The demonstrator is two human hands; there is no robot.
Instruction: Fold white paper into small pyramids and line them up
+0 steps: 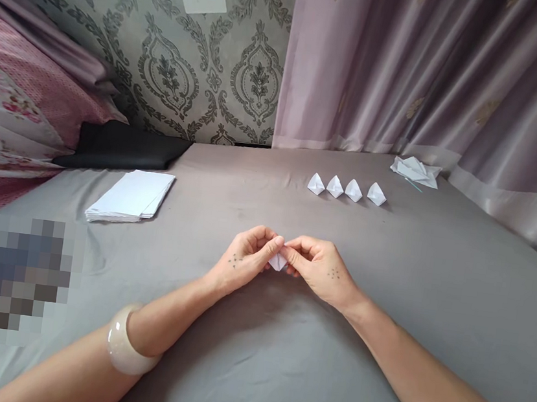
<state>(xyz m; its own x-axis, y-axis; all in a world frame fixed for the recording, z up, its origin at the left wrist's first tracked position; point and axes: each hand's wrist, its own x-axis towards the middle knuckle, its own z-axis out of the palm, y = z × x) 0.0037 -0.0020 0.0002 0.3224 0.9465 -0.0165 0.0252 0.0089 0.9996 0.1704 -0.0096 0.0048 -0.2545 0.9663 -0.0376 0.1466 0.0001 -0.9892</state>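
Observation:
Between my two hands is a small folded white paper [278, 262], its pointed lower end showing below the thumbs. My left hand [252, 254] pinches it from the left, thumb on top. From the other side my right hand [321, 267] grips it, thumb and fingers closed. Most of the paper is hidden behind the fingers. Beyond my hands, several small folded white paper shapes [335, 187] stand in a row on the grey sheet.
A stack of white paper sheets [132, 194] lies at the left, near a black cloth-like item [132, 148]. Crumpled or folded white paper [415, 171] sits at the far right beside a thin blue strip [414, 185]. Purple curtains [363, 69] border the grey sheet [437, 261].

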